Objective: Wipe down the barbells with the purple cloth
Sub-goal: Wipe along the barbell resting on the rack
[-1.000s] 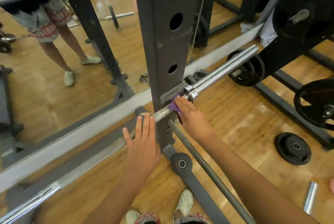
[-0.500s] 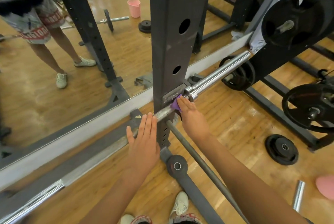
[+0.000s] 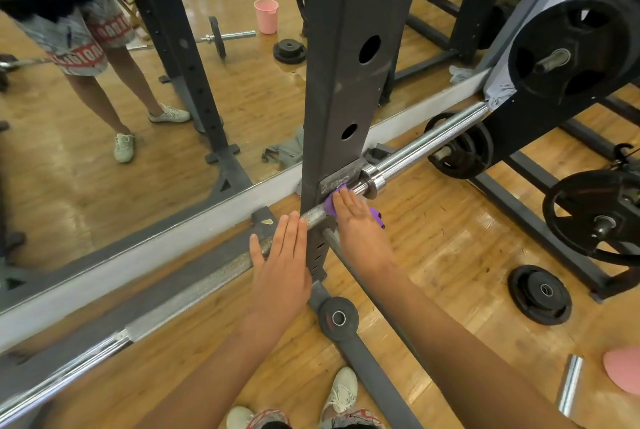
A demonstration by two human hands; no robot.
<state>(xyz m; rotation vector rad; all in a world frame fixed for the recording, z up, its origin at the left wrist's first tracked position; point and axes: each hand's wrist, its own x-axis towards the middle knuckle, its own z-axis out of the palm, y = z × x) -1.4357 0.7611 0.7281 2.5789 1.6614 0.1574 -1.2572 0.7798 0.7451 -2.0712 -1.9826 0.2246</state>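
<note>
A steel barbell (image 3: 426, 144) lies across the dark rack upright (image 3: 349, 82), running from lower left to upper right. The purple cloth (image 3: 376, 214) is draped on the bar shaft just inside the collar, beside the upright. My right hand (image 3: 356, 224) lies over the cloth and presses it onto the bar, fingers stretched across the shaft. My left hand (image 3: 280, 265) rests flat on the rough grey shaft left of the upright, fingers straight and together. Most of the cloth is hidden under my right hand.
A wall mirror (image 3: 104, 151) at floor level reflects the rack and a person. Black weight plates (image 3: 540, 293) lie on the wood floor to the right. Loaded plate holders (image 3: 571, 57) stand at right. A thin rack bar (image 3: 363, 276) slants beneath my right arm. A pink object (image 3: 623, 373) sits at lower right.
My right hand slid slightly down the shaft away from the collar, and more purple cloth now shows at its right edge. My left hand stays flat on the bar.
</note>
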